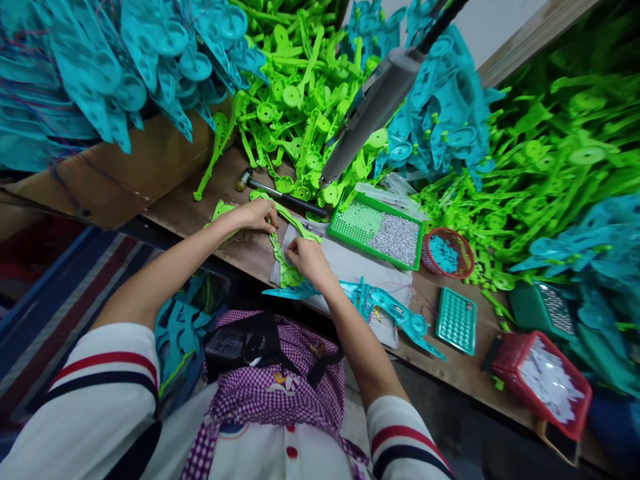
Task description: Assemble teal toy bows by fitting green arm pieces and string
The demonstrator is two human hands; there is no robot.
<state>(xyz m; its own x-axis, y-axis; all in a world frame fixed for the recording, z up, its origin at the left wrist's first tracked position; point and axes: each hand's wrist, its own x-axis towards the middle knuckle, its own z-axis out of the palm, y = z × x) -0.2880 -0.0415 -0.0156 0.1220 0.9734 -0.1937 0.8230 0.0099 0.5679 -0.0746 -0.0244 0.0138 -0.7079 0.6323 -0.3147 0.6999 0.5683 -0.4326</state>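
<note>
My left hand [259,215] is closed, its fingertips pinched at the upper end of a light green plastic piece [277,248]. Over the lower part of that piece, my right hand [306,257] has its fingers closed; what they grip is too small to make out. A curved green part [287,215] lies just above and between the hands. Below my right hand, a long turquoise part [395,308] lies across a pale cloth [345,259] along the table's front edge.
A hammer [280,193] and a green tray [375,230] of small metal pieces lie behind the hands. A grey powered driver [373,110] hangs above. Baskets [447,253], a turquoise tray [456,321] and a red bin [543,380] stand right. Green parts [300,100] are heaped behind.
</note>
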